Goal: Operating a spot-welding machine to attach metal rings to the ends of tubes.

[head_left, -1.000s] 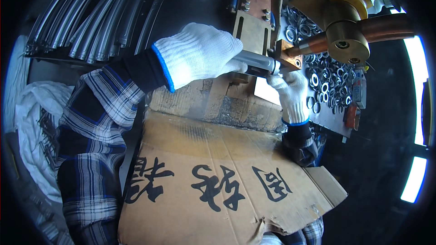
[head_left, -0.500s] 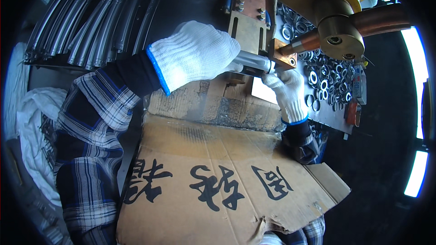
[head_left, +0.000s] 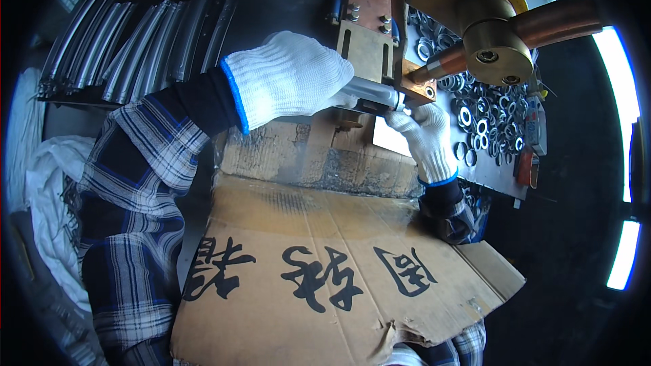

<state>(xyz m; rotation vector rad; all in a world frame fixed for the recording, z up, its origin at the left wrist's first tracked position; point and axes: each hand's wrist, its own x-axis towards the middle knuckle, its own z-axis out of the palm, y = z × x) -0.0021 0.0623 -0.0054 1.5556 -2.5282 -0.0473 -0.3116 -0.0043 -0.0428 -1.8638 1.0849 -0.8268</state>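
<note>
A shiny metal tube [head_left: 375, 90] lies across the front of a brass and copper machine fixture [head_left: 366, 45]. My left hand [head_left: 288, 81], in a white knitted glove with blue trim, is closed around the tube's left part, hiding much of it. At the tube's right end sits a light ring-like edge. My right hand [head_left: 430, 139], gloved alike, has its fingers bent together at that end, just below a copper block [head_left: 419, 83]. Whatever is between those fingertips is too small to make out. A copper electrode rod [head_left: 444, 62] meets the block from the right.
Several metal tubes [head_left: 146, 47] lie in a row at the back left. Many metal rings [head_left: 481, 122] are spread over a plate on the right. A brass clamp [head_left: 494, 51] hangs above the rings. A cardboard sheet [head_left: 305, 230] with black brushed marks covers my lap.
Very little differs. The whole view has shifted slightly, and both hands keep the same hold at the tube and its right end.
</note>
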